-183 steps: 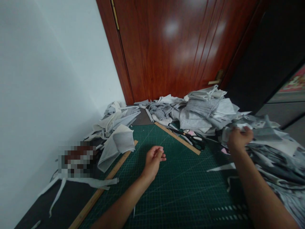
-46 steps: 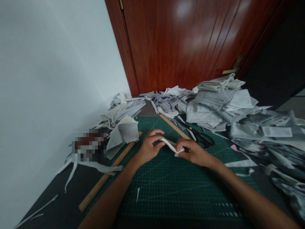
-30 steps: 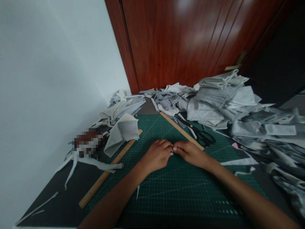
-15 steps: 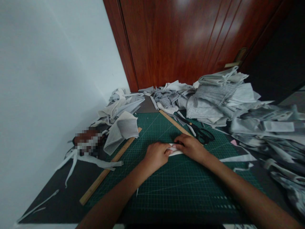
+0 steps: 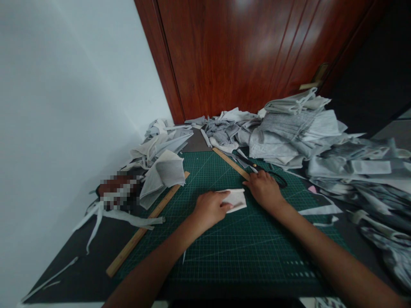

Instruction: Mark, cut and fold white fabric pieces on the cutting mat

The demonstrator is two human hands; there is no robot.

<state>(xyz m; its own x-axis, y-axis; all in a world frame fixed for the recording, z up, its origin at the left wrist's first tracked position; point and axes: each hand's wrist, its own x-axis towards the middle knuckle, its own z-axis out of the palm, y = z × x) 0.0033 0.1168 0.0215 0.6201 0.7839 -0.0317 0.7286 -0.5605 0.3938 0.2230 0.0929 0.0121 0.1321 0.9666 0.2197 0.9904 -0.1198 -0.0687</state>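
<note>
Holding wht cloth (image 5: pixel 236 200), L hand (image 5: pixel 210 209) grasping it, R hand (image 5: pixel 265 188) nr ruler (image 5: pixel 230 162), its grip unclear

Cloth (image 5: pixel 236 199) on mat (image 5: pixel 257 252), ruler (image 5: pixel 133 244) left, fabric pile (image 5: pixel 282 132) behind right, unclear object (image 5: pixel 118 188) far left

Light is dim and cool. Beyond the bare right hand (image 5: pixel 265 188), the glossy red-brown wooden door (image 5: pixel 231 64) carries soft pale glare. Left of the bare left hand (image 5: pixel 210 209), the smooth white wall (image 5: pixel 70 85) looks brightest, and a coarse pixelated patch (image 5: pixel 118 192) hides detail. Nearer than both hands, the gridded green cutting mat (image 5: pixel 231 252) darkens.
</note>
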